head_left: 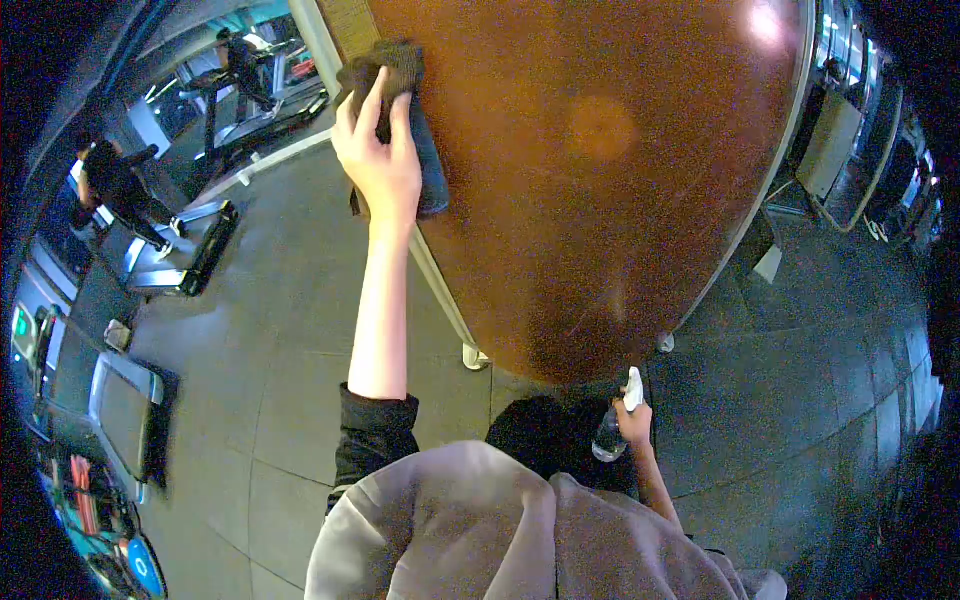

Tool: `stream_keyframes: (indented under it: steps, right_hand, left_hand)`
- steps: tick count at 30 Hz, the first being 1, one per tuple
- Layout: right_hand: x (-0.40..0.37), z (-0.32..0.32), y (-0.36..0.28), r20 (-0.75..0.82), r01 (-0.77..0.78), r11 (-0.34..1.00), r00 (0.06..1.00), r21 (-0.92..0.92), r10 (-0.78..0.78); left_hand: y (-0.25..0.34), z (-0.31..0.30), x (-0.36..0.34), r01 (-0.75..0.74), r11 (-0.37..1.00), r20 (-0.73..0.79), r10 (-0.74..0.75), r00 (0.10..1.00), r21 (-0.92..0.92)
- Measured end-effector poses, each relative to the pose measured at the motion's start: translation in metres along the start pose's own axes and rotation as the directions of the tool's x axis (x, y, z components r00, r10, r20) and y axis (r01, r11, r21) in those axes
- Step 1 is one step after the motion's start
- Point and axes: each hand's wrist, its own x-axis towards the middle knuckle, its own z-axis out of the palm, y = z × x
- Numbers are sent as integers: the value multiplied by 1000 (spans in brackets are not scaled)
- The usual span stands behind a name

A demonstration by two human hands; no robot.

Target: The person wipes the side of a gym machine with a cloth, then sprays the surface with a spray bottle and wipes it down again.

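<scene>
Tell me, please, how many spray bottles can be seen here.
1. The spray bottle is in the right hand, near the lower end of the brown surface. Others could be hidden in the dark edges.

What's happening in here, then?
Someone's left hand holds a dark cloth at the left edge of a brown surface. The right hand is lower, past the surface's near end, gripping a spray bottle. Off to the left, another person is on a treadmill.
</scene>
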Motion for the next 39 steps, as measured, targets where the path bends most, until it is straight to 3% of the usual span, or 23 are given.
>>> stream_keyframes:
  steps: [3,7,9,12,19,23,27,28,29,31,32,34,37,39]
  right_hand:
    - [0,1,0,-14,-12,1000,1000,-23,12]
    - [1,3,4,-48,65,997,997,-42,-67]
    - [-1,3,1,19,-89,994,996,70,88]
    - [1,2,-8,18,-53,998,998,29,52]
    - [3,-6,-22,121,-116,991,985,-61,123]
    - [0,-1,-5,108,-53,998,993,-37,57]
    - [1,-7,-18,137,-119,993,983,-12,120]
    - [1,-8,-22,167,-167,986,972,-9,166]
    - [1,-8,-23,167,-169,986,972,-11,168]
    - [1,-10,-30,166,-207,978,966,26,200]
    - [0,-10,-23,160,-205,978,967,22,199]
    - [-1,0,-2,37,12,1000,999,13,-12]
    - [-2,-1,-3,20,47,998,999,33,-48]
    - [-5,-4,-10,67,-17,996,998,89,11]
  left_hand:
    - [1,3,-22,17,1000,-36,-18,999,-18]
    - [0,-8,-132,140,988,76,-144,987,64]
    - [11,-14,-162,205,978,132,-210,969,51]
    - [11,-11,-135,120,975,102,-141,985,185]
    - [19,8,27,-55,990,-65,64,996,127]
    - [24,8,-7,-79,984,-43,87,995,162]
    - [50,-6,-118,-38,973,173,-2,985,226]
    - [57,-7,-143,-115,954,196,62,979,277]
    - [66,-9,-154,-99,963,236,37,971,252]
    - [67,-7,-157,-57,957,244,-15,970,284]
    - [71,-7,-149,-106,943,239,30,971,315]
    - [62,0,-130,-180,924,185,123,975,337]
    - [70,6,-85,-155,944,153,114,982,292]
    - [73,6,-80,-124,956,144,88,986,266]
